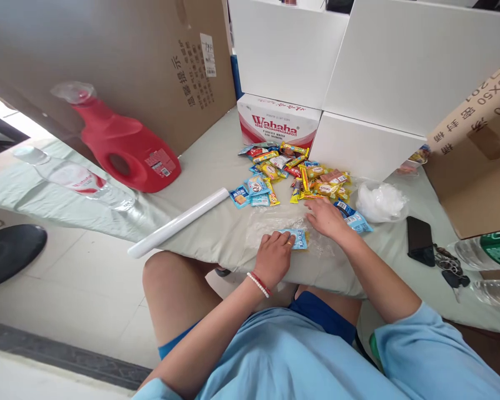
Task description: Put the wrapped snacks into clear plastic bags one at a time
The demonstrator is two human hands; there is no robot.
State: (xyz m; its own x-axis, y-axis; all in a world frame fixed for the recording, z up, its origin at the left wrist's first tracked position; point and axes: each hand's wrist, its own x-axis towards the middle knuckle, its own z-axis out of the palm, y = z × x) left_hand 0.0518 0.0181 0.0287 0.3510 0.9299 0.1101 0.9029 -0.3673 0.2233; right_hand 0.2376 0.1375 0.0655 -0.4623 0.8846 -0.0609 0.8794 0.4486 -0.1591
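My left hand (274, 256), with bracelets at its wrist and a ring, presses its bent fingers over the left part of a blue snack packet (300, 239). Beneath that packet a clear plastic bag (260, 223) lies flat on the cloth-covered table. My right hand (327, 220) hovers or rests at the front of a pile of wrapped snacks (316, 173), its fingers apart and nothing visible in them. Blue packets (257, 185) lie at the pile's left. More blue packets (358, 223) are just right of my right hand.
A white roll (179, 222), a red jug (129, 147) and a lying water bottle (77, 179) are on the left. Behind the snacks stand a Wahaha carton (279, 123) and white boxes (366, 144). Crumpled plastic (382, 202), a phone (420, 240) and keys (448, 260) lie right.
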